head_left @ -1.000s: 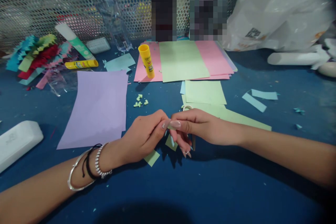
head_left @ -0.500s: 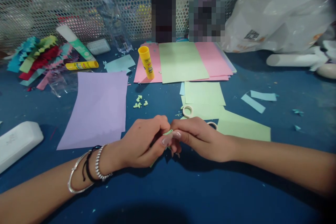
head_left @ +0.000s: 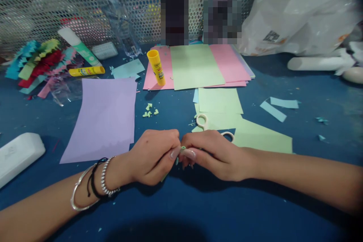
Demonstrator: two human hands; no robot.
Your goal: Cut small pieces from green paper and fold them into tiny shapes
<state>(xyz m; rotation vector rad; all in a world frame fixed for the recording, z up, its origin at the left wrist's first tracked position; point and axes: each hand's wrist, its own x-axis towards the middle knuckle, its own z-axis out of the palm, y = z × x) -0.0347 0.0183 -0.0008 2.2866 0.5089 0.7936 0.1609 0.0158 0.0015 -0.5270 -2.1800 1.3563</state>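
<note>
Both hands meet over the near middle of the blue table, pinching a small piece of green paper (head_left: 183, 148) that is mostly hidden by fingers. My left hand (head_left: 155, 155), with bracelets at its wrist, is closed, thumb pressed against the curled forefinger; a bit of green shows beneath it. Closed too, my right hand (head_left: 217, 155) grips the paper between thumb and fingers. Just behind the right hand lie scissors with white handles (head_left: 202, 121), partly covered by it. Several tiny folded green paper pieces (head_left: 149, 111) sit beyond the left hand.
A purple sheet (head_left: 103, 117) lies at left, near a white case (head_left: 21, 155). A yellow glue stick (head_left: 156, 68) stands by pink and green sheets (head_left: 197, 68). Green paper pieces (head_left: 263, 136) and blue strips (head_left: 273, 110) lie right. A plastic bag (head_left: 300, 15) rests against the mesh panel.
My hands have moved slightly down, and their fingertips have drawn a little apart. Less of the green paper shows between them. The view has shifted slightly.
</note>
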